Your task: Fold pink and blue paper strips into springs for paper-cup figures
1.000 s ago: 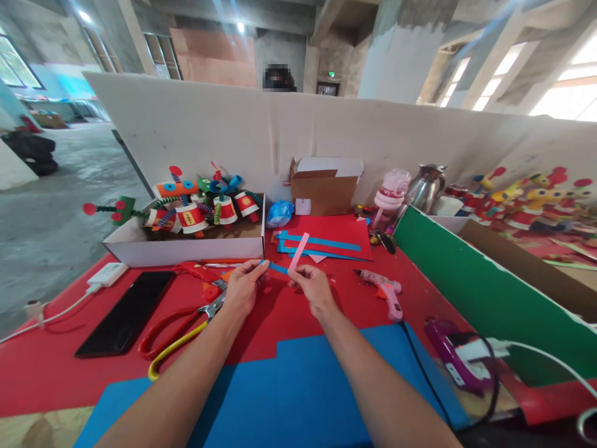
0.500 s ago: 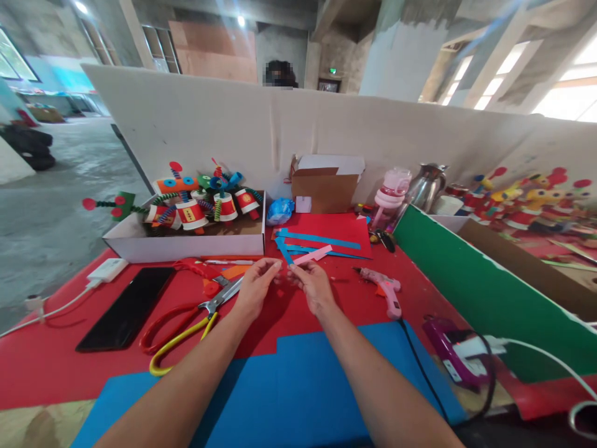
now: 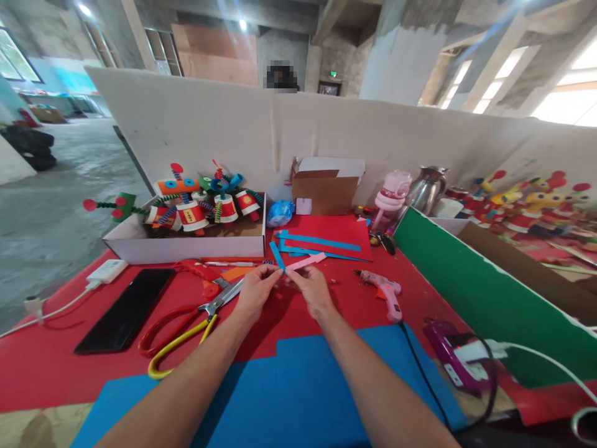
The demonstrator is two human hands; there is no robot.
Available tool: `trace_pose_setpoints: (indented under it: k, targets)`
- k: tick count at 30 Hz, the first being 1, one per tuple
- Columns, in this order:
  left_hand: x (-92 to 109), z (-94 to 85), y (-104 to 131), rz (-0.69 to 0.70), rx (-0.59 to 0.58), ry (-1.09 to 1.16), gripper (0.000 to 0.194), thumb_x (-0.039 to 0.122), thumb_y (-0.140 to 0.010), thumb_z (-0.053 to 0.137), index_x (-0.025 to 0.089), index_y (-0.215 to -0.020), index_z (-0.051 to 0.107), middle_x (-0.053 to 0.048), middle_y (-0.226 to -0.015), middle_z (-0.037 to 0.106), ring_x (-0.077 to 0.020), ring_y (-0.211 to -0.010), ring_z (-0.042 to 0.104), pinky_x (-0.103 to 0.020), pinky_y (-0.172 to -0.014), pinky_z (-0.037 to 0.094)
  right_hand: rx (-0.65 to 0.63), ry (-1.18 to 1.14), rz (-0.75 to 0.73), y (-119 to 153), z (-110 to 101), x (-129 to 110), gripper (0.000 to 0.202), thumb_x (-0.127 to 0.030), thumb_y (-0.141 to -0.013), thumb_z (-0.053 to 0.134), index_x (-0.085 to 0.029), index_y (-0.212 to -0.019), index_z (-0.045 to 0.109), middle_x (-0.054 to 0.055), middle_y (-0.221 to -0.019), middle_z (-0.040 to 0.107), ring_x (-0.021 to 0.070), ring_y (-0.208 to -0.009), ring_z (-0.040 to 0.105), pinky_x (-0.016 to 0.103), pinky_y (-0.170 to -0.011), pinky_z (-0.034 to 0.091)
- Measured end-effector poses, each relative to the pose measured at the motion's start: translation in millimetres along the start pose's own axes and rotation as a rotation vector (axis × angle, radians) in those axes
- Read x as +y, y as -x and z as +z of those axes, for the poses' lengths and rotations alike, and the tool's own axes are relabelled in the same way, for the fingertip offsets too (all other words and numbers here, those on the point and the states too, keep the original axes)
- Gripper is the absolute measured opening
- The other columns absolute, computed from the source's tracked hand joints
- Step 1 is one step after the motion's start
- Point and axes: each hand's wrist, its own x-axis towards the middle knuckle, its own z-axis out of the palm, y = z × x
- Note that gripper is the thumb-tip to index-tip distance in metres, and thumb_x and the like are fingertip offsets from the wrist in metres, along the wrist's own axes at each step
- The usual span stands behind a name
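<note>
Both hands meet over the red table covering, fingertips almost touching. Between the thumb and fingers of my left hand [image 3: 256, 290] is the near end of a blue paper strip [image 3: 277, 255], which points up and away. My right hand [image 3: 311, 287] pinches a pink paper strip [image 3: 308, 261] at the spot where the two strips meet, and the pink one slants off to the right. Fingers hide the joint itself. Beyond the hands, more blue paper strips [image 3: 321, 240] lie on a red paper sheet [image 3: 347, 225]. Large scissors [image 3: 212, 306] with red and yellow handles rest left of my left hand.
A pink glue gun [image 3: 385, 291] lies to the right, its cord running past a purple power strip [image 3: 454, 358]. A black phone [image 3: 125, 311] is at left. A white box [image 3: 186, 247] of paper-cup figures and a green-sided box [image 3: 476, 298] flank the work area.
My left hand has closed in on the strips and now grips the blue one. The strips have shifted slightly left, their lower ends together between both hands.
</note>
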Motion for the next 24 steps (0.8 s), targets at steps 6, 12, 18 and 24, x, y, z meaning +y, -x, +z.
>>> trace_pose_setpoints:
  k: [6,12,18,24]
  targets:
    - [-2.3,1.1,-0.7,-0.010,-0.022,0.022,0.036,0.043,-0.055,0.077,0.014,-0.071,0.063,0.002,-0.054,0.058,-0.0089,-0.048,0.048,-0.021,-0.044,0.045,0.027,0.072,-0.012,-2.4,-2.3,3.1,0.024,-0.039,-0.058,0.073,-0.016,-0.061,0.066,0.002,-0.056,0.066,0.0158,-0.056,0.060,0.028,-0.060,0.047]
    - [-6.2,0.6,-2.0,-0.022,-0.024,0.075,0.032,0.040,-0.055,0.078,0.014,-0.064,0.060,0.002,-0.050,0.056,-0.0071,-0.044,0.045,-0.020,-0.043,0.041,0.066,0.195,-0.056,-0.3,-0.8,4.7,0.020,-0.035,-0.063,0.069,-0.015,-0.058,0.066,0.002,-0.054,0.065,0.0155,-0.054,0.058,0.027,-0.056,0.044]
    - [-3.3,-0.8,-2.7,-0.057,-0.003,0.164,0.033,0.038,-0.053,0.080,0.014,-0.063,0.060,0.002,-0.049,0.056,-0.0072,-0.043,0.046,-0.020,-0.042,0.039,-0.105,-0.092,0.038,-2.1,-4.1,0.4,0.018,-0.029,-0.056,0.075,-0.017,-0.068,0.067,-0.001,-0.059,0.065,0.0129,-0.057,0.059,0.027,-0.064,0.047]
    - [-0.6,0.4,-1.6,-0.075,-0.052,0.209,0.033,0.035,-0.051,0.082,0.013,-0.064,0.061,0.001,-0.053,0.059,-0.0083,-0.045,0.050,-0.020,-0.044,0.041,-0.171,-0.299,0.157,-4.3,-5.2,5.5,0.036,-0.036,-0.047,0.084,-0.018,-0.070,0.064,-0.003,-0.059,0.063,0.0102,-0.056,0.057,0.027,-0.067,0.050]
